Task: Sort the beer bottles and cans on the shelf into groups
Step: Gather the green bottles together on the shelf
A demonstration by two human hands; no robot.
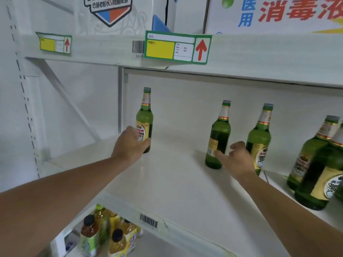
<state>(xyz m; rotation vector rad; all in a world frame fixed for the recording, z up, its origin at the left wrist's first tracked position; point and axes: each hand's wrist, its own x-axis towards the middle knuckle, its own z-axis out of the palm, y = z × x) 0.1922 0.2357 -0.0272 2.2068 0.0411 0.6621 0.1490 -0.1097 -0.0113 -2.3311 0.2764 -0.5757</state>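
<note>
**Now one bottle held, a second within reach**

Clearly the left hand (130,145) has its fingers curled round the lower body of a green beer bottle (144,121), which stands upright toward the back left of the white shelf (176,182), apart from the others. The right hand (237,158) is loosely spread, its fingers (219,154) reaching to the yellow label of a second bottle (218,136) and seeming just to touch it without yet closing round it. Whether the thumb is on the glass cannot be told.

Judged from this, the step in hand is gathering the green bottles: one is being set or held at the left, and the next is about to be taken. The coming move calls for the right hand to close round the second bottle low on its body, lift or slide it clear, and bring it across the bare stretch of shelf to stand beside the first.

A third bottle (259,138) stands just beside the right hand, partly behind it, so a careless grasp or a wide wrist could knock it. Further right, two more bottles (315,164) stand close together at the frame's edge. No cans show in this view.

Above, the upper shelf edge carries a green and yellow price tag (178,47) with a red arrow, and cartons sit on top. Below, drink bottles with dark caps (104,236) fill the lower shelf.
</note>
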